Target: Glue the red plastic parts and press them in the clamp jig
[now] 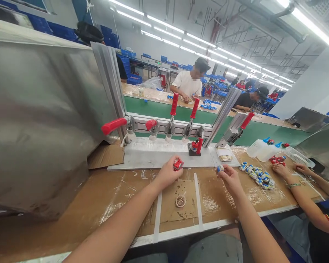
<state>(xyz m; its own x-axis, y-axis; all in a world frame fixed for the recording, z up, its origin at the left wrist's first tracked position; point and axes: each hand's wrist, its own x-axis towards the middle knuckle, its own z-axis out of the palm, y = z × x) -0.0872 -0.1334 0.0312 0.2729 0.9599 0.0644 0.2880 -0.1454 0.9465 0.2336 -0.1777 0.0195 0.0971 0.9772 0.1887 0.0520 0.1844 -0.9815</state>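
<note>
My left hand [168,172] is closed around a small red plastic part [178,164] with a dark edge, held up over the table. To the right, my right hand [230,178] pinches a small blue-and-white piece [219,168] between thumb and fingers. Below and between them, a small round cup [180,201] with a thin stick in it rests on a cardboard sheet [167,210]. In front stands a metal fixture with several red-handled toggle clamps [174,104]. Under its rightmost clamp [199,146] sits a red piece on a dark base.
A pile of blue-and-white pieces [257,176] lies at my right, beside a co-worker's hands [281,171] and some red parts [277,160]. White bottles [256,148] with blue caps stand behind. A metal panel [44,120] bounds the left. Another person [190,82] works across the green barrier.
</note>
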